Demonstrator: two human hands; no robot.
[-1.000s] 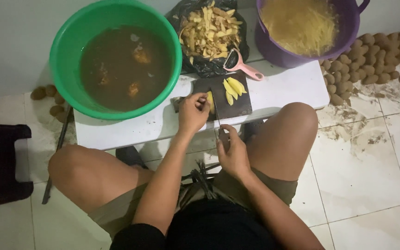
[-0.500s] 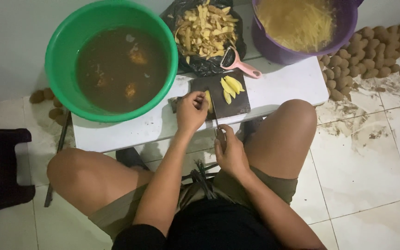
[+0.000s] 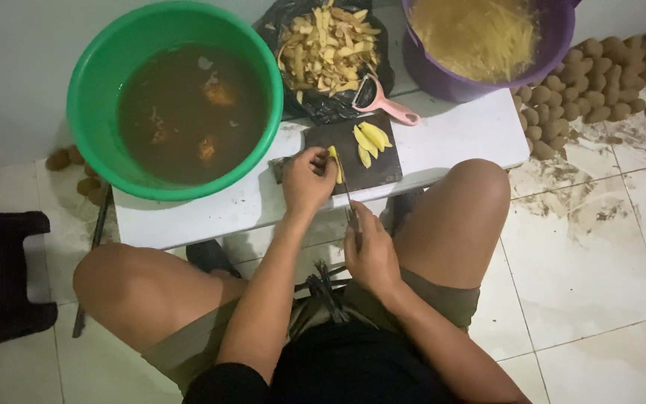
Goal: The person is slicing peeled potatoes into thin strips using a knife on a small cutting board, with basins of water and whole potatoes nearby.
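The left hand (image 3: 306, 179) pins a pale yellow potato piece (image 3: 335, 162) under its fingertips on the dark cutting board (image 3: 383, 166), a grip clenched lightly on the piece. The piece's long axis runs away from the person, toward the far edge of the white surface (image 3: 457, 138). The right hand (image 3: 371, 251) sits nearer the body than the left grip, closed around the handle of a knife (image 3: 348, 200); the blade points away from the person and meets the potato piece just right of the left fingertips. Right of that grip, a small heap of about four cut potato wedges (image 3: 371, 140) lies on the board, slanted. Beyond them rests one pink peeler (image 3: 384, 102), its handle pointing right, against a black bag of peelings (image 3: 327, 49). Left of the holding grip stands one green basin (image 3: 99, 82) of brown water; far right, one purple tub (image 3: 555, 45) of cut strips. Many unpeeled potatoes (image 3: 592, 86) lie on the tiled floor.
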